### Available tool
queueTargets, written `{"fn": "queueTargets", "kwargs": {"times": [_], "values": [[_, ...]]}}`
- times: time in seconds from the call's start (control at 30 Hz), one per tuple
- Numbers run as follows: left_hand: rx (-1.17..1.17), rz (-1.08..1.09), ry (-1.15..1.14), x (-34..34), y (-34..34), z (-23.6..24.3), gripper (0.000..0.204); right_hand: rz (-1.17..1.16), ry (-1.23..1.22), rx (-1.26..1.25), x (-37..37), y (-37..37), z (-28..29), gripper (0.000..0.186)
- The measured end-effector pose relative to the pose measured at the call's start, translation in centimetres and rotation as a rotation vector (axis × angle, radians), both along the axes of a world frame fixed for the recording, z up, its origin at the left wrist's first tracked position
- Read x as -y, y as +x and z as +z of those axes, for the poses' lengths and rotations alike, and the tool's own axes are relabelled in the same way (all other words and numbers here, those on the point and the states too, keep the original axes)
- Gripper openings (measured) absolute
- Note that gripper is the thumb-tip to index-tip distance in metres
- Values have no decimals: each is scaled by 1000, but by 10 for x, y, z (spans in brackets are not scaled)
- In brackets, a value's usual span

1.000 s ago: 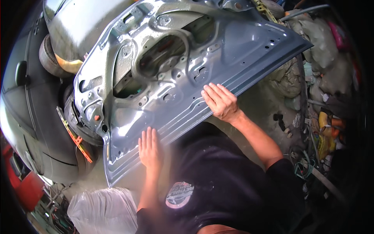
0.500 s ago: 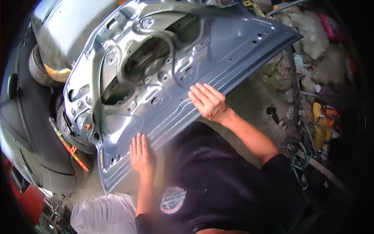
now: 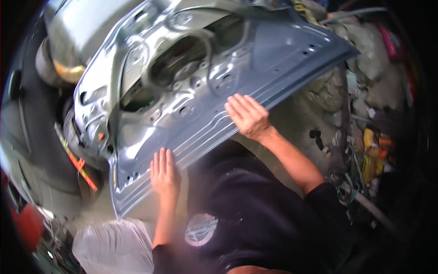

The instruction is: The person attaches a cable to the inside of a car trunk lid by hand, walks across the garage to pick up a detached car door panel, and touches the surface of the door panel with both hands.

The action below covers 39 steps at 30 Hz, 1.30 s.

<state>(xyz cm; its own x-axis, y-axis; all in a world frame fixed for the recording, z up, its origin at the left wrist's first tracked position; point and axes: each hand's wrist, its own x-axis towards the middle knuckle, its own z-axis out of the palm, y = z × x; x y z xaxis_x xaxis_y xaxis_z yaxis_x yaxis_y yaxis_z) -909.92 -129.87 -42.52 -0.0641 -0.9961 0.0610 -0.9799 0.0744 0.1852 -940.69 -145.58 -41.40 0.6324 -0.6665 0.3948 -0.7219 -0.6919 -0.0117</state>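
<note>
A bare grey car door panel [image 3: 278, 57], with large cut-outs and bent metal ribs, lies tilted in front of me. Its long straight edge faces my body. My left hand [image 3: 165, 176] holds this edge near its left end, fingers stretched over the ribbed border. Farther right along the same edge is my right hand [image 3: 248, 118], gripping it with its fingers laid together over the metal. Both thumbs are hidden, so how they sit at the edge cannot be seen.
A dark car [image 3: 43, 150] stands at left, with a tyre [image 3: 48, 64] near it. An orange strip tool [image 3: 77, 160] leans by the door's left side. Clear plastic sheeting [image 3: 114, 246] is at lower left. Dusty bags [image 3: 365, 50] and mixed clutter line the right.
The view has shifted slightly. The door's left corner sits a little higher and farther left in the picture. Both hands keep their places on the edge.
</note>
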Motion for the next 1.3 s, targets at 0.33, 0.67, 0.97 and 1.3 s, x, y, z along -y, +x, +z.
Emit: {"fn": "queueTargets", "kwargs": {"times": [0.33, 0.67, 0.97, 1.3], "values": [[-118, 60, 11, 3, 5, 1, 57, 28, 43, -171, 4, 1, 5, 35], [-71, 51, -100, -2, 10, -4, 50, 57, 46, -215, 9, 7, 6, 50], [-94, 43, -71, 1, 9, -4, 51, 29, 51, -249, 10, 7, 13, 40], [-81, 32, -33, 3, 10, -1, 54, 22, 70, -206, 9, 12, 18, 34]]}}
